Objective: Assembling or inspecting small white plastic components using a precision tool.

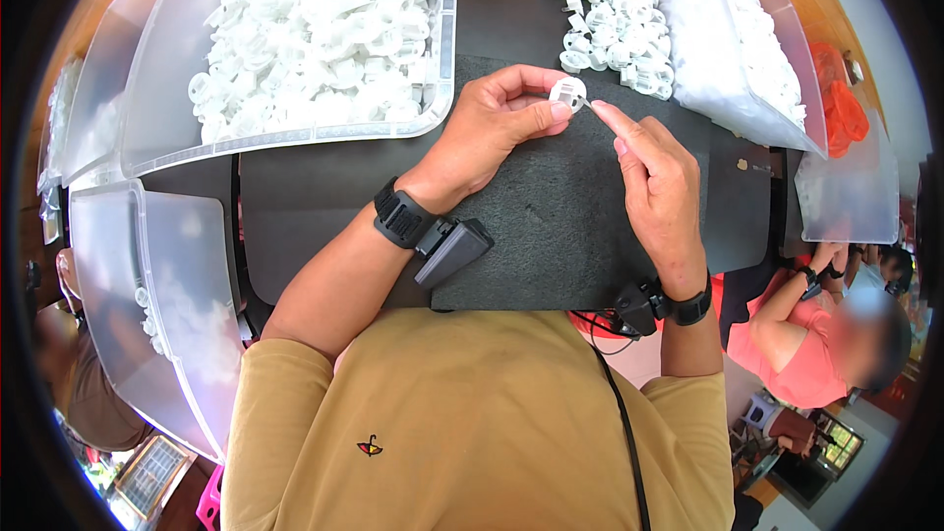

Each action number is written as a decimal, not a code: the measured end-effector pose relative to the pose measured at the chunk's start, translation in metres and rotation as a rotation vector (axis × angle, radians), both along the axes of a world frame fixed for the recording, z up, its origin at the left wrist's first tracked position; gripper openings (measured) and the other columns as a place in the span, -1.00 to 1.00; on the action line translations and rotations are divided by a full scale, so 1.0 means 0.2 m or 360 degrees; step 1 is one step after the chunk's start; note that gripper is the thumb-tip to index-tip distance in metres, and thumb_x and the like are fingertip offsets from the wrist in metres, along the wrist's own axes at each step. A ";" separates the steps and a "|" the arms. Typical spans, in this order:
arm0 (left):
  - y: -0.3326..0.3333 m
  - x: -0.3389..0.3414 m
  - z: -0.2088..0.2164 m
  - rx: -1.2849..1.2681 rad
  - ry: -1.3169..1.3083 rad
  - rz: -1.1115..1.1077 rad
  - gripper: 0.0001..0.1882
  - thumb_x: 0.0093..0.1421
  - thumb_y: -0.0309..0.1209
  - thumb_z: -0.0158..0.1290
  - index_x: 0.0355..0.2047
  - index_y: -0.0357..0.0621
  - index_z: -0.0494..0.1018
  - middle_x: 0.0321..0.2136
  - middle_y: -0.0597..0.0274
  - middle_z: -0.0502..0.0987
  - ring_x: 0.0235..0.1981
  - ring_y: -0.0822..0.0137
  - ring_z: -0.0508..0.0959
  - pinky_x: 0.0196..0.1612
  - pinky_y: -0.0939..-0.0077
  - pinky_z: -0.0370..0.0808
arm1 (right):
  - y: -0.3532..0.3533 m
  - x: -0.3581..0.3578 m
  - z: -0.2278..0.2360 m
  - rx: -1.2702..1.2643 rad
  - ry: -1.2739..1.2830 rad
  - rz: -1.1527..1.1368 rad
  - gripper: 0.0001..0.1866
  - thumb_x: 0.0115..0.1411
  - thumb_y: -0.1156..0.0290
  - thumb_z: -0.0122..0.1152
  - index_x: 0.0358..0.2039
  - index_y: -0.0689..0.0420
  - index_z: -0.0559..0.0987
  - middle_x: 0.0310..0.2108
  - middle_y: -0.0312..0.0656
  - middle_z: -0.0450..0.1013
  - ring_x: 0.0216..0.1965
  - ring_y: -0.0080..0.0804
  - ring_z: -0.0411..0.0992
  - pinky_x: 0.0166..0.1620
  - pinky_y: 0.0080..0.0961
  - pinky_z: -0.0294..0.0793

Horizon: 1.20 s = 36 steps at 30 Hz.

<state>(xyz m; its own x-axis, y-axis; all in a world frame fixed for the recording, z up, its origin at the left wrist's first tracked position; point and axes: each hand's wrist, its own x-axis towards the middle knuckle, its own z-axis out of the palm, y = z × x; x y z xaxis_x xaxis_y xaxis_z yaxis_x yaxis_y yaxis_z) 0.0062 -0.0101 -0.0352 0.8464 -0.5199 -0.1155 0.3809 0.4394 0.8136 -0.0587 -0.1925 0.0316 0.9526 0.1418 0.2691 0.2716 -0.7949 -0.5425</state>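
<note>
My left hand (497, 123) pinches a small round white plastic part (567, 91) between thumb and fingertips, above the dark work mat. From the other side my right hand (661, 177) comes close, its index finger stretched toward the part. A thin, dark, pointed tool (586, 102) shows at that fingertip, its tip at the part's edge. Most of the tool is hidden in the hand, so its exact kind cannot be made out. Just beyond the hands lies a loose pile of similar white parts (619, 34).
A large clear bin (295, 146) heaped with white parts stands at the far left. Another clear bin (742, 113) with white pieces is at the far right, beside an orange bag (841, 108). At left, a translucent bin (187, 265) holds few parts. A person in pink (806, 344) sits at right.
</note>
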 end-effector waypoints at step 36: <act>-0.01 -0.01 0.00 -0.0013 -0.0041 0.0028 -0.66 0.17 -0.50 0.15 -0.04 -0.22 0.41 -0.15 0.21 0.52 -0.14 0.45 0.54 -0.06 0.59 0.53 | 0.03 -0.01 0.01 -0.0063 0.0023 -0.0076 -0.59 0.11 0.64 0.07 -0.05 -0.02 0.58 -0.56 -0.11 0.29 -0.56 -0.20 0.35 -0.43 -0.34 0.34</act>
